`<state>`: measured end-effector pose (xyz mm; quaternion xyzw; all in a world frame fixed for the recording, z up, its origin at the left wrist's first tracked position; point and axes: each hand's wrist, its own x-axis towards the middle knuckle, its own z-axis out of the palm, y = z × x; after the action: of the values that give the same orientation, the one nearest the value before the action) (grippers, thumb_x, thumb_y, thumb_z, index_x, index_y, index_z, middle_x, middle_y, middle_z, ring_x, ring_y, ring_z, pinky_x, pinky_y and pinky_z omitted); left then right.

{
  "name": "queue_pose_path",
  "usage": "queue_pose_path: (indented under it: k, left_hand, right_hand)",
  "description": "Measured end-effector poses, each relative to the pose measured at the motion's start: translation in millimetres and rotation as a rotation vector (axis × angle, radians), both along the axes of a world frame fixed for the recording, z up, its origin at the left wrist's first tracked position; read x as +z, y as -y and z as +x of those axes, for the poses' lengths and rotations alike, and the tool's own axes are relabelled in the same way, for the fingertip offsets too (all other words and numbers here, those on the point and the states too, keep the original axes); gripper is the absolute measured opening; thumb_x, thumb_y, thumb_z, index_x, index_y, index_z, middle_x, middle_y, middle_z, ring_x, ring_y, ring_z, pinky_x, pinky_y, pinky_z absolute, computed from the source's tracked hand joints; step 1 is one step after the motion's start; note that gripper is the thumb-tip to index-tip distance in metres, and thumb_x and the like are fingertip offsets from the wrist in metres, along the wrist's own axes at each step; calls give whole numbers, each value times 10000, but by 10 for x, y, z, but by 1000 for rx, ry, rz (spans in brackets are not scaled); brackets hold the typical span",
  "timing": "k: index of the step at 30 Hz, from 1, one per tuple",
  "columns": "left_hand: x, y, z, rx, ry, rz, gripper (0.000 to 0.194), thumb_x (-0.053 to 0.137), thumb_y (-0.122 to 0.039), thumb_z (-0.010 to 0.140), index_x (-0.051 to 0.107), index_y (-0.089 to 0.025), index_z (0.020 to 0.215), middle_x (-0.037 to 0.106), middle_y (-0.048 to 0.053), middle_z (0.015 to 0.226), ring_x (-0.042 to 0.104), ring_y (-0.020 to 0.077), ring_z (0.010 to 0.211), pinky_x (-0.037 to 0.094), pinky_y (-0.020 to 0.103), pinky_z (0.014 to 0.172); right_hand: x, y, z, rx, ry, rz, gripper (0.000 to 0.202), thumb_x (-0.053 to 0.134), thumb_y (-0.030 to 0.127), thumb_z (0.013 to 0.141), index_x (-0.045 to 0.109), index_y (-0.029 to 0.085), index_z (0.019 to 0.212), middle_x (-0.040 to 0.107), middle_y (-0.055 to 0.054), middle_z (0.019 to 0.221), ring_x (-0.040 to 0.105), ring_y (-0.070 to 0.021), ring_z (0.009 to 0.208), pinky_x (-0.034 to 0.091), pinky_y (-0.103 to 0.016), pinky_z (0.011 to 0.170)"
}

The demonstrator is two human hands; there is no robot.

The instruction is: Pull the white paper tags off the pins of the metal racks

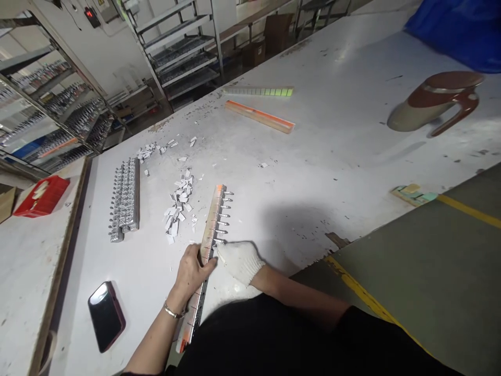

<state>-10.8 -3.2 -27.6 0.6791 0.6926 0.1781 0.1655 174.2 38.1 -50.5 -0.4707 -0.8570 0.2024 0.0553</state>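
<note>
Black clothing (289, 339) edges the white table (321, 156), where the left hand (192, 269) clasps a slotted strip (211, 222), seemingly steadying its metal pins (224, 215) for the gloved right hand (240, 260), whose grip I cannot tell.

- Left hand (190, 271): bare, without a glove.
- Bracelet (172, 313): silver-coloured, narrow and shiny, curving round the left wrist; its finer detail is too small to make out.
- Right hand (235, 259): covered by a white knitted glove (240, 265), its fingertips hard to make out.
- Cuff (255, 272): white and ribbed, ending at the right wrist.
- Top (274, 344): plain black, without visible markings.
- Right sleeve (362, 334): black, loose, leaving the forearm (301, 300) bare.
</note>
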Motion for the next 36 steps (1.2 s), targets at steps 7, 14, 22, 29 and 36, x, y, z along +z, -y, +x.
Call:
queue_pose_path:
  k: [7, 14, 22, 29, 36]
  left_hand:
    - [-107, -1, 1, -5, 22, -15, 204, 622, -399, 835, 571, -208, 886, 564, 3, 789, 583, 204, 719, 487, 339, 687]
    - [-121, 15, 14, -15, 22, 28, 180, 609, -386, 833, 546, -220, 861, 556, 7, 802, 581, 206, 731, 483, 339, 684]
    - [-136, 5, 0, -49, 0, 17, 185, 588, -391, 836, 490, -235, 838, 521, 2, 792, 546, 199, 704, 470, 334, 658]
    - [-182, -20, -20, -43, -3, 13, 181, 600, -379, 828, 487, -238, 838, 526, 7, 815, 548, 202, 741, 475, 340, 692]
    - [-134, -213, -316, 117, 69, -7, 365, 557, -547, 903, 624, -192, 954, 640, 46, 865, 623, 211, 771, 494, 339, 705]
  right_hand:
    - [-27, -22, -98, 83, 73, 24, 195, 514, 186, 918, 689, 117, 865, 728, -169, 785, 736, -316, 752, 528, -404, 608]
    - [129, -106, -108, 185, 126, -16, 200, 491, 143, 906, 677, 143, 834, 737, -123, 786, 731, -311, 724, 563, -457, 640]
    - [-14, -72, -70, 159, 35, 39, 161, 493, 175, 912, 652, 156, 912, 741, -130, 844, 731, -305, 775, 544, -405, 645]
    - [107, -181, -167, 251, 54, -2, 148, 525, 167, 888, 662, 155, 944, 743, -124, 841, 736, -326, 797, 535, -420, 641]
    - [182, -337, -113, 113, 28, -27, 256, 443, 293, 1005, 650, 188, 1113, 772, -108, 936, 748, -274, 841, 527, -344, 677]
